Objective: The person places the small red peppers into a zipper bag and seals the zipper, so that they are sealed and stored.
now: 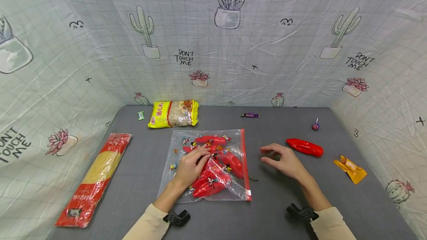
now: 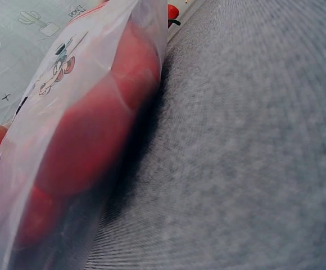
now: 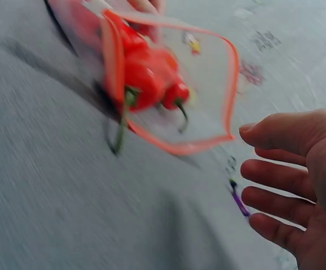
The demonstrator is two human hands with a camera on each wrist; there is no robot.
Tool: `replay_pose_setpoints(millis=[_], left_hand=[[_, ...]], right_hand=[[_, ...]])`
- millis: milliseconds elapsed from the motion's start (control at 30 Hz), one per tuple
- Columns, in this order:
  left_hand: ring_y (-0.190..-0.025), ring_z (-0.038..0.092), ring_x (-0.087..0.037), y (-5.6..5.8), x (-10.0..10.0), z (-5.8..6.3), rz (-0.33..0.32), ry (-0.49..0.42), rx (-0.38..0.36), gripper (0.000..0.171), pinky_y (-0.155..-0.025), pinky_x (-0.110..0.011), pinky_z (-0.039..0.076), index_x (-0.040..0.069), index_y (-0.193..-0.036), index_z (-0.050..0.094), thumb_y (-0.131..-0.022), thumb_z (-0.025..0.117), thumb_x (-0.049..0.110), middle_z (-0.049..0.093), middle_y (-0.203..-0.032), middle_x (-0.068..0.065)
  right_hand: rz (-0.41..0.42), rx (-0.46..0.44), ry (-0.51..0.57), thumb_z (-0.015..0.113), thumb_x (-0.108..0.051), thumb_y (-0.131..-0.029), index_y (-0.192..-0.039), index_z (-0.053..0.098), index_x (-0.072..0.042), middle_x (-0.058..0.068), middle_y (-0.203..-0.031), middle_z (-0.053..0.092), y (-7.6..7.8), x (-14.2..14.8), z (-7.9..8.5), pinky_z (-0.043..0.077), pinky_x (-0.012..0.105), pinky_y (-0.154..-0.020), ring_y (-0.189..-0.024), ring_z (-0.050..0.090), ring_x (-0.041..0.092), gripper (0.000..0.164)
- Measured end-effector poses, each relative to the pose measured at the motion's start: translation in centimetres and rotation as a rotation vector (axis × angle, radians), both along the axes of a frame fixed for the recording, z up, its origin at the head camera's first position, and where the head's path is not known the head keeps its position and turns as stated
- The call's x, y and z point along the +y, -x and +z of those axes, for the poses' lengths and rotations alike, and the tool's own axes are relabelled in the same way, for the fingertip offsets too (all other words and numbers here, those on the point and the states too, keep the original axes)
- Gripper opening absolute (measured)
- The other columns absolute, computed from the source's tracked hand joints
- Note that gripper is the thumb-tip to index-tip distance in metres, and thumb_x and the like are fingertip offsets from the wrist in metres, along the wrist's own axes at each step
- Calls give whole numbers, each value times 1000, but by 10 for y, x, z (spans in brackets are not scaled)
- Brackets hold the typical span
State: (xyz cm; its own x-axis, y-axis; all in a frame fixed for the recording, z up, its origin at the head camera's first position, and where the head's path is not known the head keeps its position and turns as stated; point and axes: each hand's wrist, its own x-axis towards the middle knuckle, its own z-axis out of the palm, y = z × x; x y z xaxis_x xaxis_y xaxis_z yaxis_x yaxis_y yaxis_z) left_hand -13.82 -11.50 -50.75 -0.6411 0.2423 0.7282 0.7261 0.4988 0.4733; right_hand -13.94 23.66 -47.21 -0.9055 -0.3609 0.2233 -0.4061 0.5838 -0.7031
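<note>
A clear zip bag [image 1: 166, 184] with cartoon prints lies flat, several red peppers [image 1: 207, 186] inside it. Its red zip edge [image 1: 246, 162] faces right; in the right wrist view the mouth gapes and a green pepper stem [image 3: 120, 135] pokes out. My left hand [image 1: 188, 166] rests on top of the bag, over the peppers, fingers loosely bent. My right hand [image 1: 287, 162] hovers right of the mouth, fingers apart and holding nothing. Just beyond it lies a loose red pepper [image 1: 304, 147]. The left wrist view shows the bag's side [image 2: 90, 135] bulging with peppers.
Spaghetti in a red pack [image 1: 95, 180] lies at the left. Along the back are a green sweet [image 1: 141, 115], a yellow pasta bag [image 1: 173, 114] and a purple wrapped sweet [image 1: 250, 115]. A lollipop [image 1: 315, 125] and an orange-yellow packet [image 1: 350, 169] lie at the right.
</note>
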Motion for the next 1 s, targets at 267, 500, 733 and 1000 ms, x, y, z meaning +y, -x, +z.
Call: replay_pose_setpoints(millis=[267,500,733,1000], left_hand=[[-108,65,-28,0,0,0,-1,1,-5,11,-93,-43,54,5,-94,71,-83,70,9,71,-105,-12],[-108,65,-28,0,0,-2,5,4,-4,11,-93,-44,53,5,-94,71,-84,70,9,71,-105,-11],[-108,65,-27,-1,-1,-2,8,13,-8,12,-94,-44,53,7,-94,71,-83,70,10,71,-105,-10],[-108,65,-27,-1,-1,0,3,11,-21,12,-95,-44,53,5,-95,71,-84,69,10,71,-106,-11]], right_hand=[[-118,99,-13,75,-22,-80,-115,65,-23,0,-115,64,3,41,8,47,11,-88,-105,54,1,36],[-272,121,-69,72,-24,-83,-119,64,-18,0,-124,59,6,84,7,40,28,-97,-112,40,-10,38],[-344,118,-120,70,-24,-84,-121,62,-12,13,-129,54,4,120,1,37,59,-93,-121,40,18,39],[-390,99,-172,71,-27,-84,-120,62,-12,13,-124,58,-3,137,-5,41,37,-86,-109,40,-8,40]])
